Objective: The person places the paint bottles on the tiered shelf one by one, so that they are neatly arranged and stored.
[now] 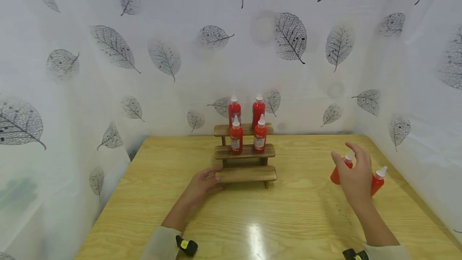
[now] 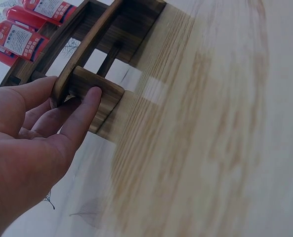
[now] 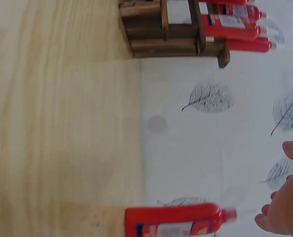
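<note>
A three-step wooden rack (image 1: pixel 246 174) stands on the table. Two red squeeze bottles with white nozzle caps are on its top step, and two more red bottles (image 1: pixel 260 137) are on the middle one. My left hand (image 1: pixel 202 187) grips the left end of the lowest step; in the left wrist view its fingers (image 2: pixel 89 106) touch the step's end and leg. On the right, my right hand (image 1: pixel 355 175) hovers with thumb and fingers spread, close to a red bottle (image 1: pixel 335 175) and partly hiding it. Another red bottle (image 1: pixel 377 183) stands just right of that hand.
The table (image 1: pixel 173 155) has a light wood-grain top. Behind it and at both sides hangs a white curtain (image 1: pixel 187 7) printed with dark leaves. Bands with small dark devices (image 1: pixel 187 246) sit at both wrists.
</note>
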Demonstrator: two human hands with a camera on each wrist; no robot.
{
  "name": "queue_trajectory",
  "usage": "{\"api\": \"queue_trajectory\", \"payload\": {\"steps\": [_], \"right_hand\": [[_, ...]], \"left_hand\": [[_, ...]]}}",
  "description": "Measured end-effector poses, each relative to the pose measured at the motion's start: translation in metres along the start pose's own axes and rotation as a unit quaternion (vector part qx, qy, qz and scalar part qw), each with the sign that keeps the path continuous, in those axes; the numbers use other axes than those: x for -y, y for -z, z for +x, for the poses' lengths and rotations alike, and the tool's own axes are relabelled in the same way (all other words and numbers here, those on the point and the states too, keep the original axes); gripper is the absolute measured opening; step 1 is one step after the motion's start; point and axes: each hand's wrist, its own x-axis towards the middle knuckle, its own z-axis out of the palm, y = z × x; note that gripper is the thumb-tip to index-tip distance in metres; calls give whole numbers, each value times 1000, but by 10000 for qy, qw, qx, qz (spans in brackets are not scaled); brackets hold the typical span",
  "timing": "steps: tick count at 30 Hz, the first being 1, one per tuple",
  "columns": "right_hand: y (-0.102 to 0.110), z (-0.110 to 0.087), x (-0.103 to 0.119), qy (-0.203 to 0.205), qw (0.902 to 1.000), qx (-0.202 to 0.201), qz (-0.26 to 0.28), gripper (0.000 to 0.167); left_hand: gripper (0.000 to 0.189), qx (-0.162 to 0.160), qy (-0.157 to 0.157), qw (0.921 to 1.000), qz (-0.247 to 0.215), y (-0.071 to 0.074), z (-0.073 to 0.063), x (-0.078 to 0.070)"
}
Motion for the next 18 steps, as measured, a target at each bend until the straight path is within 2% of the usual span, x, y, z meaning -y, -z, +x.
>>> {"api": "queue_trajectory", "payload": {"steps": [3,13,18], "right_hand": [[8,2,-14,-385,9991,7,194,64],[6,8,-40,-1003,9933,88,570,70],[2,8,-49,-1182,9904,398,590,71]], "left_hand": [[52,-38,-22,10000,-29,0,0,0],[51,-47,-65,9999,-63,0,-1,2],[50,-18,-69,10000,-31,-1,0,2]]}}
